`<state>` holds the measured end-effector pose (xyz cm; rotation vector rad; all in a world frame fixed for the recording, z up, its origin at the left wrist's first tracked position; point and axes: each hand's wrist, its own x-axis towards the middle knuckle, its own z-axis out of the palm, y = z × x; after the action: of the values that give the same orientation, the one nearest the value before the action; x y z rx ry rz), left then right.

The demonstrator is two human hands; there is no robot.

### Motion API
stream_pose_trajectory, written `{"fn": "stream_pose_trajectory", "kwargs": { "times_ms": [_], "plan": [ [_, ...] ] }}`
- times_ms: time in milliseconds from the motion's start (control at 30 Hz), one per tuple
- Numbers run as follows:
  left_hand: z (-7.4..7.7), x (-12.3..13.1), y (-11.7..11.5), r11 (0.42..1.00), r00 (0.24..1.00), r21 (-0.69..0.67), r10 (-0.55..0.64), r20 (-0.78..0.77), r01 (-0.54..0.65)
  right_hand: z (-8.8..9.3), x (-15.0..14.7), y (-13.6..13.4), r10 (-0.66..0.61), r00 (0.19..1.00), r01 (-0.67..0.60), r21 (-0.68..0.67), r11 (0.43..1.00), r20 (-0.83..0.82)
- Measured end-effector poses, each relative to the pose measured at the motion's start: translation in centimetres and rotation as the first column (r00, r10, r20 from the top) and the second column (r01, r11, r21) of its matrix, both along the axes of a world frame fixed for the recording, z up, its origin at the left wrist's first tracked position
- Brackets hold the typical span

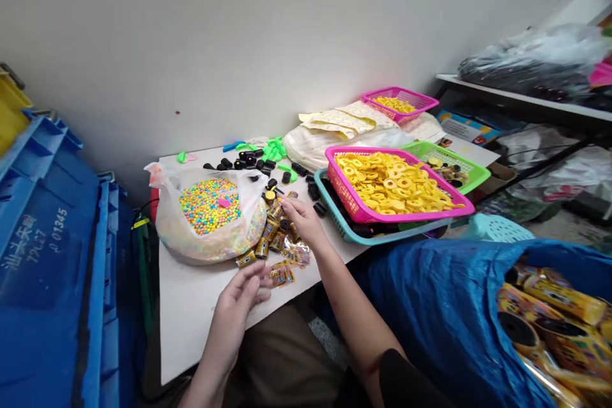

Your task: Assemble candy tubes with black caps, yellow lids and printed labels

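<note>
Low over the front of the white table, my left hand (pixel 240 296) is loosely curved with its fingers apart, holding nothing visible. My right hand (pixel 305 222) reaches into a pile of small gold-and-black wrapped cylinders (pixel 271 229), its fingertips pinched together; whatever lies between them is too small to make out. Flat printed wrappers (pixel 281 274) lie between my hands. Behind the pile are several black cylindrical pieces (pixel 246 158), one with a yellow top (pixel 270 196). Left of the pile sits an open plastic bag of coloured beads (pixel 210 207) with a pink scoop-like piece (pixel 224 203) on top.
At right, a pink basket of yellow rings (pixel 351 194) rests on a teal basket (pixel 344 229), beside a green basket (pixel 478 173). A blue sack (pixel 430 287) of wrapped yellow items stands front right. Blue crates (pixel 43 255) line the left. Green pieces (pixel 274 149) lie near the wall.
</note>
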<state>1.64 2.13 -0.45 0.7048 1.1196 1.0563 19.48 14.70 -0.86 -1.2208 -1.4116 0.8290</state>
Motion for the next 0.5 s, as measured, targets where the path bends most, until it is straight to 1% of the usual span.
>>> {"fn": "stream_pose_trajectory", "kwargs": {
  "times_ms": [67, 100, 167, 200, 267, 367, 433, 500],
  "plan": [
    [0.5, 0.7, 1.0, 0.985, 0.996, 0.144, 0.092, 0.008, -0.093, 0.3, -0.8, -2.3, 0.095, 0.988, -0.089, 0.053, 0.995, -0.122],
    [0.8, 1.2, 1.4, 0.967, 0.993, 0.224, 0.118, 0.017, -0.119, 0.5, -1.3, -3.5, 0.115, 0.978, -0.105, 0.064, 0.992, -0.173],
    [1.2, 2.2, 2.2, 0.922, 0.991, 0.367, 0.132, 0.007, -0.125, 0.8, -2.1, -5.5, 0.104, 0.961, -0.095, 0.046, 0.994, -0.258],
    [1.3, 2.7, 2.5, 0.902, 0.989, 0.413, 0.146, -0.015, -0.126, 0.8, -2.6, -6.3, 0.078, 0.950, -0.074, 0.025, 0.997, -0.304],
    [1.3, 3.4, 2.8, 0.870, 0.974, 0.464, 0.220, -0.060, -0.168, 0.7, -3.3, -7.3, 0.012, 0.919, -0.021, -0.019, 1.000, -0.395],
    [1.0, 3.7, 2.8, 0.849, 0.946, 0.487, 0.298, -0.127, -0.202, 0.3, -3.9, -7.6, -0.058, 0.862, 0.032, -0.059, 0.998, -0.504],
    [0.8, 3.5, 2.7, 0.852, 0.941, 0.489, 0.297, -0.162, -0.185, 0.2, -3.8, -7.5, -0.066, 0.834, 0.032, -0.071, 0.997, -0.548],
    [0.7, 3.3, 2.6, 0.852, 0.942, 0.500, 0.280, -0.187, -0.154, 0.2, -3.7, -7.6, -0.047, 0.818, 0.016, -0.060, 0.998, -0.573]
  ]
}}
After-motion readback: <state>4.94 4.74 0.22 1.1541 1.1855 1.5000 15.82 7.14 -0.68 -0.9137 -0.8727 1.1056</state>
